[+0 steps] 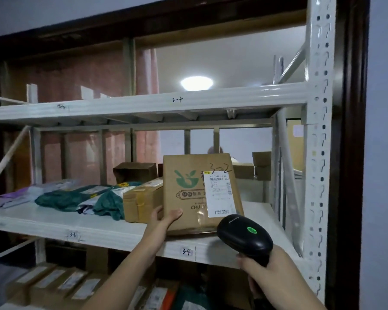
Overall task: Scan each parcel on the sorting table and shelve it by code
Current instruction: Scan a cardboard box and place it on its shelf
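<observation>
Head view shows the shelving step under way: the left hand (166,217) grips the lower left corner of a brown parcel (188,193), holding it upright on the white shelf (87,229), just right of a taped cardboard box (141,202). "3-2" is handwritten above the parcel's shipping label (220,193). The right hand (267,267) is wrapped round the handle of a black scanner (244,237), green light on, aimed near the label. Next, I judge, the left hand lets go once the parcel stands steady against the box.
</observation>
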`<state>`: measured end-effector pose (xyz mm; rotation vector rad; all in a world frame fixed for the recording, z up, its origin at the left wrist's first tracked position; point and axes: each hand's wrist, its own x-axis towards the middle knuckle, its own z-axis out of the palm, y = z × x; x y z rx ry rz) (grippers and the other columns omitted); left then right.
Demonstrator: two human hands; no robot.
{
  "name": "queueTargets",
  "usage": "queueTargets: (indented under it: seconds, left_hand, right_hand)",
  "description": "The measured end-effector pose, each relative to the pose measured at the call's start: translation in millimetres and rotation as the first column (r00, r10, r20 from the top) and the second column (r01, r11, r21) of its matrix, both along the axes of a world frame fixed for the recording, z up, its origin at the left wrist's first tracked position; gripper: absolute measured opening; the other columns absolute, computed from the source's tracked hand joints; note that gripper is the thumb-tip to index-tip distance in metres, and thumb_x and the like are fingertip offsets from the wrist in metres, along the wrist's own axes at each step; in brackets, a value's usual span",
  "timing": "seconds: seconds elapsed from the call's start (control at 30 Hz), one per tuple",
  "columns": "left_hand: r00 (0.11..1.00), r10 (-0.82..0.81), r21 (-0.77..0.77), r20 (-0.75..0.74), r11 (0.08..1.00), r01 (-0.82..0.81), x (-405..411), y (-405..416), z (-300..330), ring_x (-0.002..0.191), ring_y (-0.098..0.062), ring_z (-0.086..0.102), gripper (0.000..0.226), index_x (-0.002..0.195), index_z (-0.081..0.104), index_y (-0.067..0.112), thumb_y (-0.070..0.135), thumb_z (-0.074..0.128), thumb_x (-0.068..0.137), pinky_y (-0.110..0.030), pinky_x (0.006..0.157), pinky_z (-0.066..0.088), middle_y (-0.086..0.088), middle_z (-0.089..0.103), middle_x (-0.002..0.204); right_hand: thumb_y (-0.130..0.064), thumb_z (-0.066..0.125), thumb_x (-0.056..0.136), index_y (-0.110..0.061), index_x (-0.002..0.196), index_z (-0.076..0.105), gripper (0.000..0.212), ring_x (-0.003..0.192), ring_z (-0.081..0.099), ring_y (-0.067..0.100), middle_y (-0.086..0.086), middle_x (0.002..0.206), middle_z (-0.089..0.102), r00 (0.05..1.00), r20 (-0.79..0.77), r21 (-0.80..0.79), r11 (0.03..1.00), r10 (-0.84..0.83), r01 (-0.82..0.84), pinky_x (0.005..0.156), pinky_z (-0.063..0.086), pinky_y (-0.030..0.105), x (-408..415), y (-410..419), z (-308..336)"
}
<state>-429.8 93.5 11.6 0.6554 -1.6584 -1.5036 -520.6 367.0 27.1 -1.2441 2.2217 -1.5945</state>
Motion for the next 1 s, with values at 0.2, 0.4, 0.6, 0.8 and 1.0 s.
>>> queueTargets:
  seconds: [0.2, 0.4, 0.6, 0.8, 1.0]
  left_hand:
    - [0.977, -0.137, 0.153, 0.161, 0.982, 0.113, -16.2, -30.4, 27.7, 0.081, -0.017, 0.062, 0.065, 0.128, 0.060, 0.022, 0.065, 0.074, 0.082, -0.027, 0.059, 0.041, -0.004, 0.069, 0.103]
    - [0.962, -0.220, 0.274, 0.160, 0.947, 0.171, -43.5, -60.3, 38.6, 0.112, -0.027, 0.064, 0.061, 0.120, 0.066, 0.027, 0.071, 0.073, 0.077, -0.050, 0.104, 0.049, -0.005, 0.071, 0.118]
    - [0.985, -0.087, 0.049, 0.146, 0.996, 0.080, -78.4, -98.1, 30.1, 0.112, -0.030, 0.069, 0.113, 0.145, 0.049, 0.036, 0.100, 0.057, 0.052, -0.057, 0.098, 0.056, 0.001, 0.071, 0.126]
    - [0.962, 0.251, -0.704, 0.104, 0.702, -0.107, -71.0, -79.1, 58.7, 0.136, -0.023, 0.047, 0.035, 0.141, 0.058, 0.028, 0.030, 0.055, 0.106, -0.045, 0.112, 0.045, 0.004, 0.047, 0.150]
    - [0.925, 0.319, -0.958, 0.207, 0.260, 0.125, -69.6, -75.2, 77.0, 0.117, -0.018, 0.061, 0.035, 0.123, 0.073, 0.037, 0.021, 0.050, 0.103, -0.038, 0.101, 0.049, 0.007, 0.071, 0.129]
  right_hand:
    - [-0.019, 0.076, 0.079, -0.026, 0.085, 0.072, 0.010, 0.063, 0.067, 0.002, -0.006, 0.058, 0.070, 0.994, 0.032, -0.002, 0.995, -0.104, 0.104, 0.059, 0.045, 0.015, 1.1, -36.3, -4.8]
    - [-0.022, 0.076, 0.080, -0.027, 0.091, 0.072, 0.013, 0.068, 0.067, 0.000, 0.000, 0.071, 0.073, 0.983, 0.079, -0.006, 0.986, -0.168, 0.169, 0.061, 0.047, 0.013, 14.0, -65.8, -5.6]
    - [-0.022, 0.076, 0.081, -0.029, 0.094, 0.072, 0.015, 0.077, 0.069, 0.005, 0.000, 0.075, 0.074, 0.973, 0.118, 0.001, 0.980, -0.200, 0.201, 0.070, 0.050, 0.019, 24.1, -82.8, -12.9]
    - [-0.016, 0.075, 0.081, -0.025, 0.090, 0.072, 0.014, 0.068, 0.070, 0.011, 0.009, 0.070, 0.074, 0.964, 0.129, -0.008, 0.972, -0.234, 0.237, 0.065, 0.051, 0.020, 28.2, -91.1, -12.0]
    - [-0.017, 0.071, 0.084, -0.015, 0.086, 0.071, 0.003, 0.049, 0.064, 0.016, 0.006, 0.047, 0.062, 0.966, 0.094, -0.005, 0.970, -0.243, 0.244, 0.055, 0.048, 0.024, 23.0, -87.1, -8.0]
